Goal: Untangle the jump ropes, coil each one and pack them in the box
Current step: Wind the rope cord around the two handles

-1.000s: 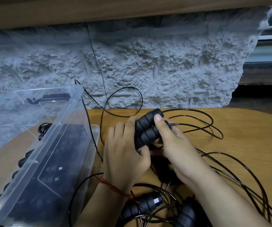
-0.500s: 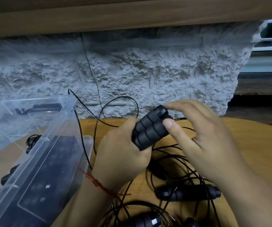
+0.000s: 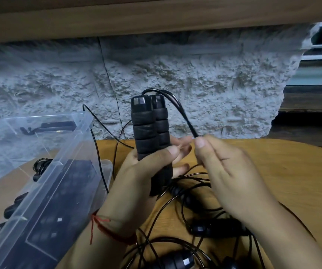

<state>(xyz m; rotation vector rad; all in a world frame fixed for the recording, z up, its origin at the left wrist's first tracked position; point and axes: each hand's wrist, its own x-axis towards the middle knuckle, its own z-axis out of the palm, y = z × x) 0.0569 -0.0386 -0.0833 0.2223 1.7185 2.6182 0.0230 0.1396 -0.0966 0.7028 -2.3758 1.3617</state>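
Two foam handles (image 3: 150, 136), slanted in the left hand (image 3: 136, 175) half a second ago, now stand upright in its curled fingers; the right hand (image 3: 228, 171) has shifted to pinch their black cord (image 3: 183, 115), so coiling looks ready to start. Left, the clear plastic box (image 3: 63, 155) holds dark handles (image 3: 10, 210) and, possibly, coiled cord (image 3: 39, 166).

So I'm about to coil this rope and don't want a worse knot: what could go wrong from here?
1. The right grip pinches the cord coming off the two handles in the left grip; pulling hard may tighten the tangle on the table and drag the loose handle.
2. One cord loop runs past the clear box corner and could snag there.
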